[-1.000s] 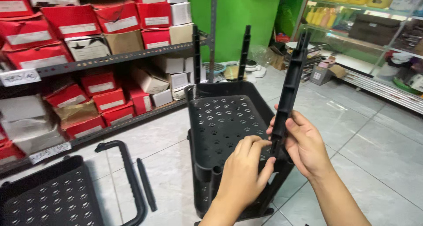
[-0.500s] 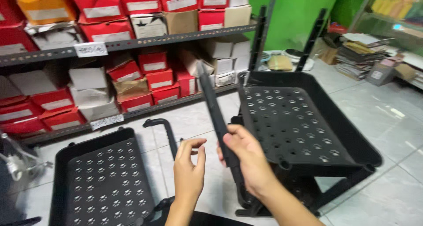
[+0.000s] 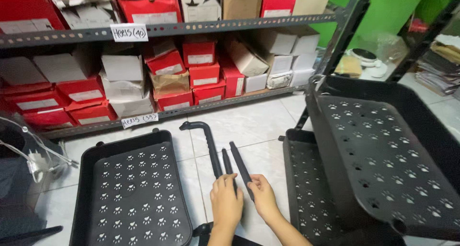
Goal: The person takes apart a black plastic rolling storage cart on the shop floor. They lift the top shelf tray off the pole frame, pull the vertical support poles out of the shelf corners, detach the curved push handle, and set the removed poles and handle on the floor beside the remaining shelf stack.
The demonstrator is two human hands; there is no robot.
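Behind everything, a grey metal shelf rack (image 3: 191,26) carries red and white shoe boxes (image 3: 199,59). At right, a black perforated cart tray (image 3: 383,155) tilts above a lower tray (image 3: 306,188) of the same frame. Another loose black tray (image 3: 132,193) lies flat on the tiled floor (image 3: 249,126) at left, beside a curved black handle bar (image 3: 206,140). Close together, the left hand (image 3: 226,203) grips a short black post (image 3: 227,163), and the right hand (image 3: 263,198) is closed around a second black post (image 3: 241,167), both low over the floor between the trays.
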